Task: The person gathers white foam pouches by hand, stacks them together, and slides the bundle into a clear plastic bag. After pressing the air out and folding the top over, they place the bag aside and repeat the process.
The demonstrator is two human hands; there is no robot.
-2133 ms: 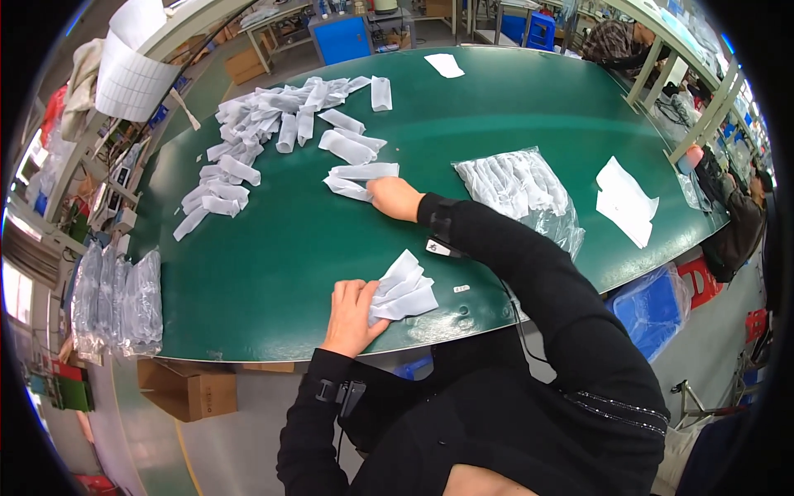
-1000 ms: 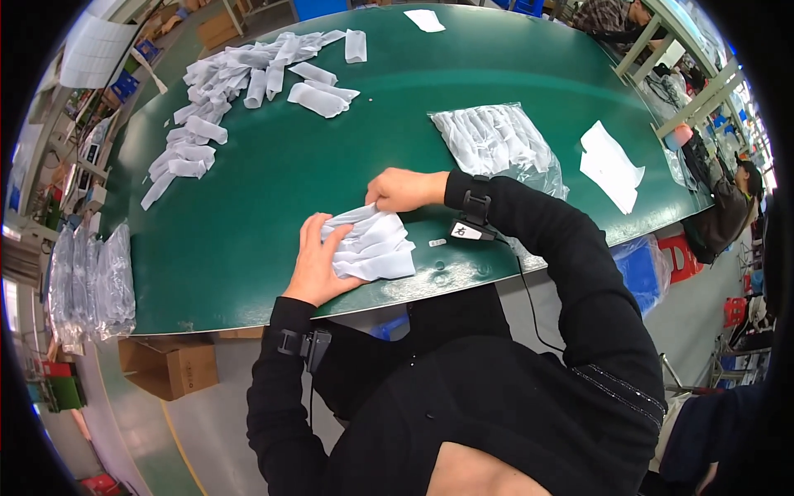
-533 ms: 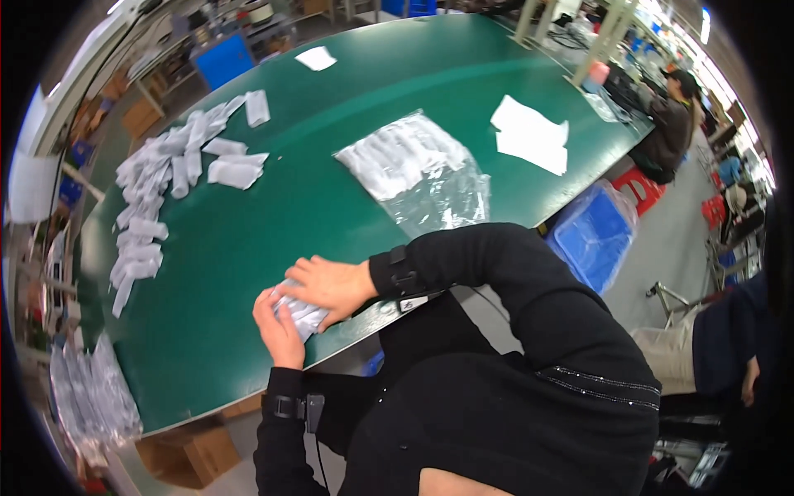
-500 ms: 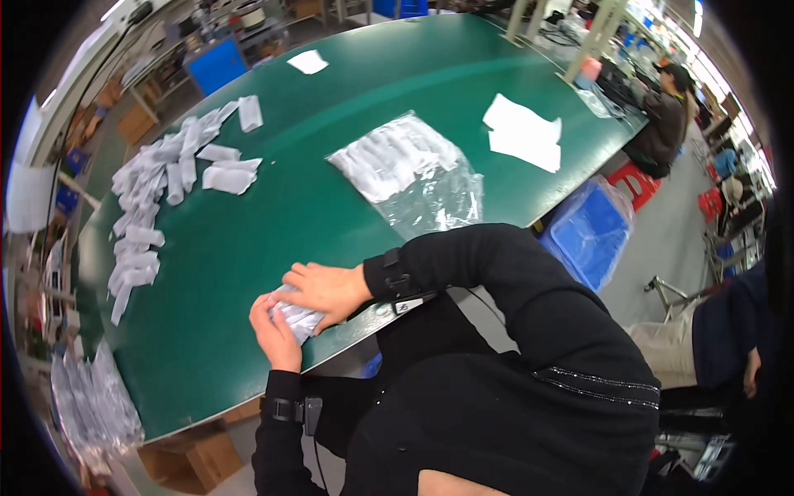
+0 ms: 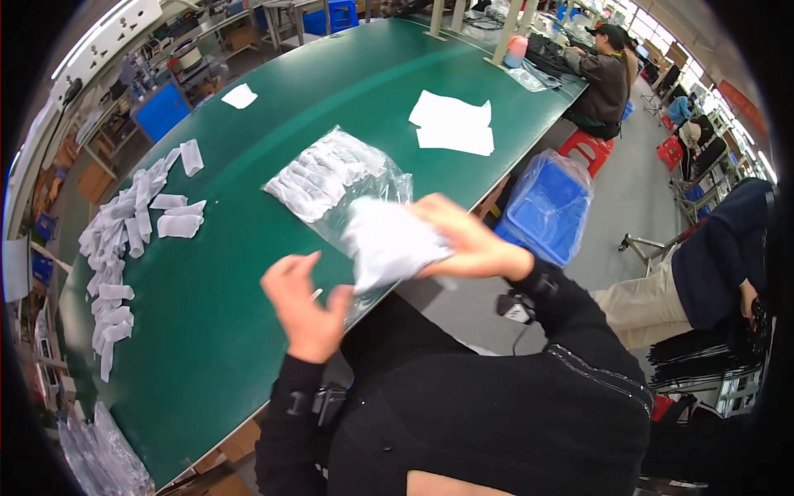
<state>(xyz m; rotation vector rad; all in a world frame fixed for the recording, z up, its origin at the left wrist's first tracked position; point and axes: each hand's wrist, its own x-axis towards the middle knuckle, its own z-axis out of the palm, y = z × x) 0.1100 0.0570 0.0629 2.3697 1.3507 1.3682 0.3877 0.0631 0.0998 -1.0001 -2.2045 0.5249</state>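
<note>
one green table (image 5: 207,289) spans the left and middle, its near edge slanting from the bottom left to the upper right; a broad stretch of its top runs between the pile (image 5: 116,223) and the left hand (image 5: 304,307). past that edge, on the floor, stands a blue bin (image 5: 542,211) with a clear liner. the pile, made of white sleeves, strings along the table's left side, its pieces at odd angles. to its right a clear bag (image 5: 395,186) lies flat, white sleeves packed in its upper left part. white sheets (image 5: 455,124) lie farther back. the bundle (image 5: 389,248), white and blurred, is held up near the edge, in front of the bag's lower end; its broad end seems to face left, its long axis running across. the right hand (image 5: 467,240) is clamped on the bundle's right end. the left hand is apart from it, just to the left, thumb and fingers spread. at the right wrist a small white tag (image 5: 518,313) carries a dark mark.
</note>
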